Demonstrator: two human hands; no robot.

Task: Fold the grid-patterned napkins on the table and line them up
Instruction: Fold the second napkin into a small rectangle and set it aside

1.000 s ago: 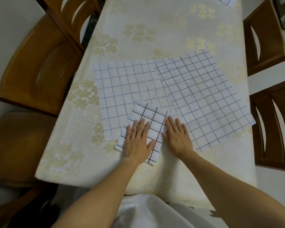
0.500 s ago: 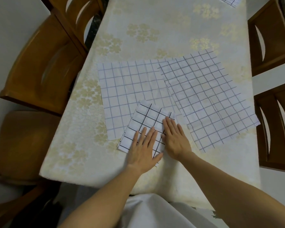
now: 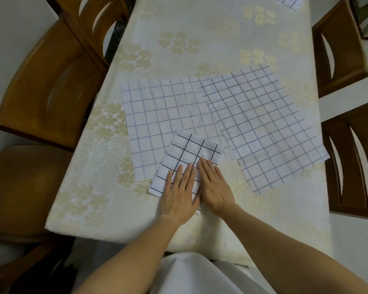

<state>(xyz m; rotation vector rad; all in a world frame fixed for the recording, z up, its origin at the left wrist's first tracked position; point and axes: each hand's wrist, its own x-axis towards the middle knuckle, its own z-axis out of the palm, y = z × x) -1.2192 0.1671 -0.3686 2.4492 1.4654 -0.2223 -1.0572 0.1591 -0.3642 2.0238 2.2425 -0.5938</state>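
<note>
Pressed the left grip (image 3: 179, 195) flat on the near part of the folded napkin (image 3: 189, 151), fingers straight and together, released and curled round nothing. Laid the right grip (image 3: 216, 187) just beside it on the right, equally released, fingertips on the napkin's near right edge and palm partly on the tablecloth.

Had the folded napkin, with its bold black grid, tilted and close to the near edge of the table (image 3: 200, 28), its far left part over the near right corner of the left spread napkin (image 3: 157, 115). Had the right spread napkin (image 3: 263, 128) lying flat and skewed just to the right, overlapping the left one along their far inner edges.

Saw the edge of one more gridded napkin (image 3: 287, 1) at the table's far right. Sat between a wooden chair (image 3: 47, 81) and a stool (image 3: 19, 187) on the left and two dark chairs (image 3: 338, 49) on the right.
</note>
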